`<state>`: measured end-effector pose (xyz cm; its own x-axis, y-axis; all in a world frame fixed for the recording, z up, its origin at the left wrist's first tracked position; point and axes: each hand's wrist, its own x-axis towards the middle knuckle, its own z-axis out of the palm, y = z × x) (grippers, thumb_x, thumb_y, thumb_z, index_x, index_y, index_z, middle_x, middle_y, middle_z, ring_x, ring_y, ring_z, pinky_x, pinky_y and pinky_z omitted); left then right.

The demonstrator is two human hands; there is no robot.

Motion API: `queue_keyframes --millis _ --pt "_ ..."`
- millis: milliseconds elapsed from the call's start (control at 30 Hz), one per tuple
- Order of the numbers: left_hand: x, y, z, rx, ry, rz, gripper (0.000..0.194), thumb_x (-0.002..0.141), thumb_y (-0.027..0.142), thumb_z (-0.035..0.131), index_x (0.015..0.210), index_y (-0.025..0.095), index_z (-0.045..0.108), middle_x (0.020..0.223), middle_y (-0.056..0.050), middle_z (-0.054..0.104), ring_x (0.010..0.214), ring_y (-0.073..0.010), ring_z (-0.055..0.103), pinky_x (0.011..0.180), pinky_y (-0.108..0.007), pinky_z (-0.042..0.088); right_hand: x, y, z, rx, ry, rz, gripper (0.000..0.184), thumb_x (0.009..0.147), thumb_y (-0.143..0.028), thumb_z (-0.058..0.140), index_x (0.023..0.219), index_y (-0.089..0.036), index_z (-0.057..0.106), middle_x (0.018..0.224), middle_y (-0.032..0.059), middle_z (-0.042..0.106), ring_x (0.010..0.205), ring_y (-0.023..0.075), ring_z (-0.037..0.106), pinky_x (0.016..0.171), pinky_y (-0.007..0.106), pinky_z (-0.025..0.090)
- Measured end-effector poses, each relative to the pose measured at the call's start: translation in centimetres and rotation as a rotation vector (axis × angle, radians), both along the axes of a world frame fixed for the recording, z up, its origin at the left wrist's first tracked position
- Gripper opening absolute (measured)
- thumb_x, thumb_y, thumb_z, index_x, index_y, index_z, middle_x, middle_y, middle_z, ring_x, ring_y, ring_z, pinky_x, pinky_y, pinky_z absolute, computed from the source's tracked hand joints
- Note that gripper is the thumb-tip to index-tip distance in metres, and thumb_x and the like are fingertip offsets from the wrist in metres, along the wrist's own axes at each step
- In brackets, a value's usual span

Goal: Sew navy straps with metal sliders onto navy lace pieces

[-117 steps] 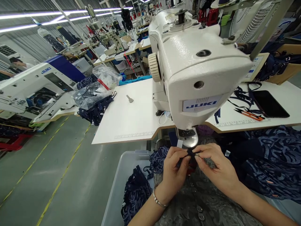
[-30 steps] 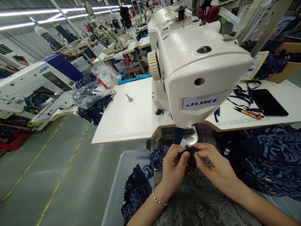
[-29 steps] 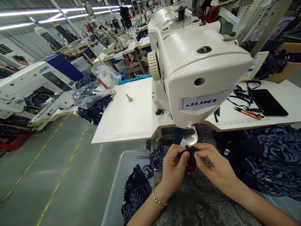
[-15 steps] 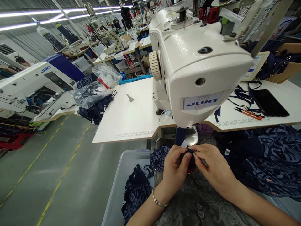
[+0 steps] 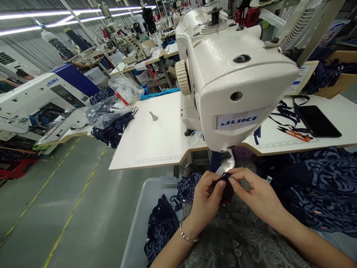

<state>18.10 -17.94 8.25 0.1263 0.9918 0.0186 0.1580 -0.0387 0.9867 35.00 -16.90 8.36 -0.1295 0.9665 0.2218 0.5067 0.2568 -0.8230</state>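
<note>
A narrow dark navy fabric strip is pinched between my two hands, just in front of the sewing machine. My left hand, with a bracelet at the wrist, grips it between thumb and fingers. On the other side, my right hand pinches the strip's right end with thumb and forefinger. A small white label shows just above my left fingertips. Behind it, a wider navy band hangs beneath the machine head. Part of the strip is hidden by my fingers.
At left stands a clear plastic bin with navy patterned garments. More patterned fabric lies at right. The white table carries a small metal piece, orange thread snips and a black phone.
My right hand has shifted slightly right, and more of the strip shows between my fingertips. My left hand stays nearly in place. The camera view has moved slightly.
</note>
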Motion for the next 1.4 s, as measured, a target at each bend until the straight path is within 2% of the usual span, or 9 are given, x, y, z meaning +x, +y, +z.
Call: queue_keyframes --millis 300,567,767,867,967,1067,1167,1300,1400 --pt "0.1 -0.1 -0.5 0.012 -0.013 0.018 0.024 0.092 0.040 0.057 0.084 0.018 0.064 0.084 -0.002 0.053 0.067 -0.0114 0.053 0.057 -0.023 0.042 0.2 -0.6 -0.2 0.076 -0.052 0.056 0.011 0.093 -0.028 0.052 0.088 -0.027 0.062 0.104 0.0025 0.071 0.094 0.0203 0.068 0.078 0.034 0.057" --pt "0.1 -0.2 -0.2 0.124 0.063 0.032 0.017 0.094 0.032 0.056 0.091 0.019 0.066 0.084 -0.003 0.055 0.072 -0.0129 0.054 0.062 -0.024 0.044 -0.4 -0.8 -0.5 0.279 -0.075 0.070 0.011 0.093 -0.017 0.051 0.089 -0.025 0.057 0.101 0.0052 0.072 0.098 0.0215 0.067 0.086 0.041 0.053" --pt "0.1 0.1 -0.3 0.262 0.170 0.004 0.014 0.095 0.027 0.053 0.091 0.018 0.064 0.084 -0.004 0.057 0.075 -0.0146 0.056 0.066 -0.026 0.047 -0.7 -0.6 -0.8 0.258 -0.061 0.083 0.015 0.094 -0.017 0.047 0.091 -0.025 0.059 0.100 0.0056 0.072 0.098 0.0228 0.067 0.087 0.043 0.054" --pt "0.1 0.1 -0.6 0.312 0.219 0.009 0.012 0.094 0.024 0.053 0.092 0.018 0.063 0.085 -0.005 0.057 0.076 -0.0147 0.057 0.066 -0.026 0.047 -0.8 -0.4 -0.8 0.224 -0.019 0.043 0.015 0.094 -0.020 0.047 0.089 -0.025 0.060 0.098 0.0054 0.073 0.096 0.0225 0.068 0.085 0.040 0.056" --pt "0.0 0.1 -0.7 0.347 0.244 -0.003 0.011 0.094 0.022 0.053 0.094 0.018 0.063 0.087 -0.005 0.057 0.077 -0.0148 0.057 0.067 -0.026 0.047 -0.6 0.0 -0.6 0.107 0.016 0.006 0.014 0.093 -0.027 0.050 0.085 -0.026 0.062 0.097 0.0043 0.073 0.090 0.0212 0.070 0.076 0.034 0.058" --pt "-0.2 0.1 -0.7 0.304 0.195 -0.028 0.011 0.094 0.023 0.054 0.092 0.018 0.063 0.087 -0.005 0.057 0.076 -0.0145 0.056 0.066 -0.026 0.046 -0.2 0.3 -0.3 -0.043 0.036 0.020 0.016 0.091 -0.033 0.053 0.082 -0.026 0.063 0.091 0.0021 0.072 0.080 0.0185 0.070 0.070 0.029 0.058" --pt "-0.4 0.2 -0.7 0.233 0.120 -0.021 0.012 0.094 0.026 0.055 0.090 0.018 0.064 0.086 -0.004 0.057 0.076 -0.0142 0.056 0.067 -0.025 0.046 0.0 0.3 -0.2 -0.098 0.044 0.031 0.016 0.091 -0.035 0.054 0.083 -0.025 0.064 0.089 0.0016 0.071 0.077 0.0176 0.069 0.071 0.028 0.058" --pt "-0.4 0.1 -0.6 0.171 0.053 -0.013 0.015 0.094 0.030 0.056 0.090 0.019 0.065 0.085 -0.004 0.056 0.074 -0.0139 0.055 0.066 -0.026 0.045 0.0 0.1 -0.5 -0.074 0.031 0.034 0.013 0.092 -0.034 0.054 0.087 -0.027 0.064 0.094 0.0028 0.070 0.085 0.0192 0.068 0.074 0.031 0.057" --pt "-0.4 0.0 -0.6 0.102 0.016 0.007 0.019 0.093 0.035 0.056 0.088 0.019 0.065 0.085 -0.003 0.056 0.068 -0.0122 0.054 0.061 -0.025 0.044 0.1 0.1 -0.8 0.023 0.028 0.060 0.012 0.093 -0.032 0.055 0.092 -0.028 0.066 0.101 0.0036 0.069 0.096 0.0213 0.066 0.082 0.034 0.056"
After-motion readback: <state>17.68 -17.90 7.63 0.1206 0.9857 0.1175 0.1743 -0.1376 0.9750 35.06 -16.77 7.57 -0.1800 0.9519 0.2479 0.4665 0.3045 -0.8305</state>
